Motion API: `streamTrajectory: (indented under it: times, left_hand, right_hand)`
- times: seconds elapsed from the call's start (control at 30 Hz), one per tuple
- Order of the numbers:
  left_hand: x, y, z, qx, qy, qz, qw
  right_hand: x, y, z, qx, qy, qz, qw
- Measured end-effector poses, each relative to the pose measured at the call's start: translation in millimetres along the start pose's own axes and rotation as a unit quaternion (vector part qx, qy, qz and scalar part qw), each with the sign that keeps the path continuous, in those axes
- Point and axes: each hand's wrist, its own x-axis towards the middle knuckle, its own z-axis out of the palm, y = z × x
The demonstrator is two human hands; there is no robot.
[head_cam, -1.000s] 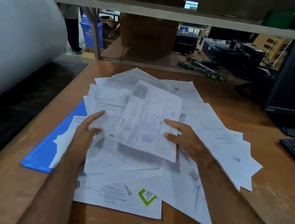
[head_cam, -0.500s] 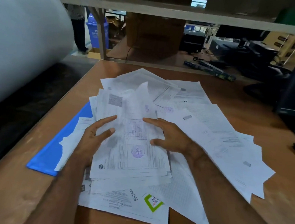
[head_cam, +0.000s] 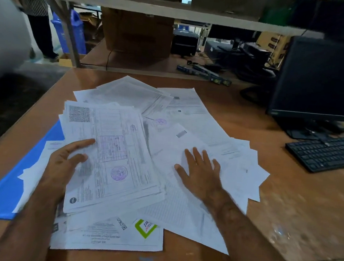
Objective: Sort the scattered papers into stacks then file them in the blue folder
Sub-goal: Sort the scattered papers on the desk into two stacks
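The left hand [head_cam: 65, 163] rests loosely open on the growing stack [head_cam: 111, 158]; the right hand [head_cam: 200, 173] lies flat, fingers apart, on loose papers [head_cam: 188, 115] at 3 o'clock. The blue folder [head_cam: 8, 189], at 9 o'clock, is half buried. Sliding sheets could spill off the desk [head_cam: 285, 201] at 6 o'clock; bare room lies toward 4 o'clock.

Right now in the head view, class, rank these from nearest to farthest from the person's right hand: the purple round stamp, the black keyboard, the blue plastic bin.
1. Purple round stamp, on the sheet just left of the right hand.
2. Black keyboard, on the desk to the right.
3. Blue plastic bin, far back left, beyond the desk.
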Motion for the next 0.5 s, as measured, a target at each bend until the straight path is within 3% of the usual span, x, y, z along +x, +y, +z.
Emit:
streamTrajectory:
  times: [0.13, 0.3, 0.37, 0.5]
  left_hand:
    - [-5, 3, 1, -0.015, 0.01, -0.006, 1.0]
    - [-12, 10, 3, -0.026, 0.017, -0.024, 0.999]
    - [-14, 15, 5, -0.024, 0.029, -0.032, 0.999]
    - [-17, 19, 7, -0.048, 0.042, -0.04, 0.997]
  right_hand:
    - [-2, 21, -27, 0.083, -0.064, -0.052, 0.993]
    - [8, 8, -30, 0.128, 0.028, 0.044, 0.99]
    - [7, -4, -18, 0.08, -0.005, 0.077, 0.994]
    - [2, 1, -13, 0.04, -0.077, -0.035, 0.996]
